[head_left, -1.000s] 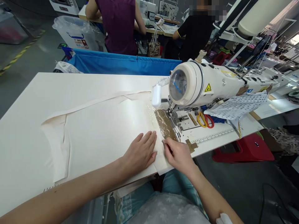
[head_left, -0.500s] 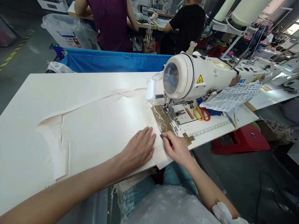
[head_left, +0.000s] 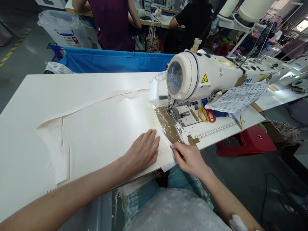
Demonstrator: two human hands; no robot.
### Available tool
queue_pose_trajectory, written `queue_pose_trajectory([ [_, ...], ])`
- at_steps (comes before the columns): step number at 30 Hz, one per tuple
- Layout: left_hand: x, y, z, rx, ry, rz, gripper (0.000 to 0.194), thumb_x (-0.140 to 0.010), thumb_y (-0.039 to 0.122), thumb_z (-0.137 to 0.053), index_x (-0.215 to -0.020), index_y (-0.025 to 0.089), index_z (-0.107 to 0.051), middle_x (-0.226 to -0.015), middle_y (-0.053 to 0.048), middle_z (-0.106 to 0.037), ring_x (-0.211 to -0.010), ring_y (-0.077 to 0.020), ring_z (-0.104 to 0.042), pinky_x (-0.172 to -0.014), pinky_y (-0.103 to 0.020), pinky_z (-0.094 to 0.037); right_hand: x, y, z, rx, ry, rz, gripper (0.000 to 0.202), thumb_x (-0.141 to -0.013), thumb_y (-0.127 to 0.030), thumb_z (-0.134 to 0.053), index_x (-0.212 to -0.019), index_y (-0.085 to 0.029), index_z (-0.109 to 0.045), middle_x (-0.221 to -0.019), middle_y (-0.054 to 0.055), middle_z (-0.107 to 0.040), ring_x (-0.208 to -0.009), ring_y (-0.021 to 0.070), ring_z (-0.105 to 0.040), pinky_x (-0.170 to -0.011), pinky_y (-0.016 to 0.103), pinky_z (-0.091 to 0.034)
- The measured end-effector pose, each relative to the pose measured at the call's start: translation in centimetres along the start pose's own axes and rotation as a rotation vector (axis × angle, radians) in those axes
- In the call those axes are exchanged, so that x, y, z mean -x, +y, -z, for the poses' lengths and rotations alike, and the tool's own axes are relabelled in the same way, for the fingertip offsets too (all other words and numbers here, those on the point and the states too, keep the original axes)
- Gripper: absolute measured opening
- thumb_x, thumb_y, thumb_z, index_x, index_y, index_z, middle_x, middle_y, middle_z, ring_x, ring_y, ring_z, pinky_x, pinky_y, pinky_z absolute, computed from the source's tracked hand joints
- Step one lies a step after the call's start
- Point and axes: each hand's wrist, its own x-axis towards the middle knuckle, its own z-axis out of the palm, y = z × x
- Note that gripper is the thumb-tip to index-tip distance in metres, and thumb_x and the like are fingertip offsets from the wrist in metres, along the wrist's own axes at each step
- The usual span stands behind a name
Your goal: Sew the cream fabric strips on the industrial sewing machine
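Observation:
A long piece of white fabric [head_left: 101,128] lies over the table, its front corner hanging slightly past the near edge. My left hand [head_left: 145,149] rests flat on it with the fingers stretched out, holding nothing. Just to the right, my right hand [head_left: 189,157] is closed in a pinch at the fabric's right edge. Between its thumb and forefinger shows a small dark grey piece [head_left: 171,147], mostly hidden, whose kind I cannot make out. Beyond both hands stands a white sewing machine [head_left: 209,75], with brown tape [head_left: 166,123] on the table beside its needle area.
Yellow-and-red-handled scissors [head_left: 207,115] lie by the machine bed. A printed sheet [head_left: 240,98] hangs at the machine's front. A red stool [head_left: 252,144] stands at right, a blue cloth trough [head_left: 115,62] behind the table. Two people sit further back.
My right hand has shifted right and slightly toward me, with the small dark grey piece still in its pinch. My left hand stays flat on the fabric. The view has tilted slightly.

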Motion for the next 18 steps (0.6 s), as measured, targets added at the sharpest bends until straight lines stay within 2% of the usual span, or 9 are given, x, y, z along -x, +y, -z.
queue_pose_trajectory([
  [3,0.0,-0.2,0.4,-0.002,0.012,0.019,0.043,-0.097,0.029,-0.044,-0.128,0.004,-0.06,-0.138,-0.025,-0.055,-0.127,-0.0375,-0.054,-0.104,-0.049,-0.043,0.4,0.2,0.3,-0.015,-0.009,-0.029,0.02,-0.096,-0.021,-0.039,-0.089,-0.021,-0.058,-0.062,-0.002,-0.063,-0.054,0.0132,-0.056,-0.054,0.024,-0.028],
  [6,-0.1,-0.4,0.6,0.016,0.055,0.039,0.041,-0.1,0.025,-0.039,-0.127,0.004,-0.061,-0.138,-0.02,-0.057,-0.131,-0.0328,-0.05,-0.112,-0.049,-0.036,-0.9,0.0,-0.4,0.027,0.022,-0.049,0.019,-0.095,-0.022,-0.041,-0.092,-0.021,-0.059,-0.067,-0.001,-0.066,-0.058,0.0142,-0.059,-0.055,0.024,-0.028],
  [9,-0.2,-0.3,0.2,0.075,0.077,-0.025,0.042,-0.101,0.024,-0.036,-0.131,0.005,-0.059,-0.138,-0.016,-0.059,-0.132,-0.0287,-0.05,-0.115,-0.047,-0.032,-2.5,-0.4,-1.3,0.044,0.057,-0.063,0.017,-0.094,-0.022,-0.043,-0.09,-0.021,-0.059,-0.072,0.0,-0.069,-0.061,0.0147,-0.061,-0.054,0.025,-0.027],
  [14,0.0,-0.1,-0.9,0.073,0.065,-0.04,0.043,-0.102,0.024,-0.036,-0.135,0.004,-0.056,-0.141,-0.017,-0.056,-0.132,-0.0294,-0.05,-0.113,-0.047,-0.035,-3.1,-0.6,-1.8,-0.025,0.129,-0.076,0.018,-0.097,-0.023,-0.04,-0.096,-0.02,-0.058,-0.074,0.0,-0.07,-0.065,0.0158,-0.064,-0.056,0.024,-0.031],
  [18,0.0,0.0,-0.9,0.065,0.056,-0.044,0.044,-0.102,0.024,-0.036,-0.135,0.004,-0.056,-0.141,-0.017,-0.056,-0.132,-0.0307,-0.05,-0.111,-0.047,-0.038,-3.2,-0.6,-2.0,-0.045,0.142,-0.077,0.018,-0.098,-0.023,-0.039,-0.099,-0.02,-0.057,-0.079,0.002,-0.072,-0.068,0.0163,-0.066,-0.059,0.024,-0.035],
])
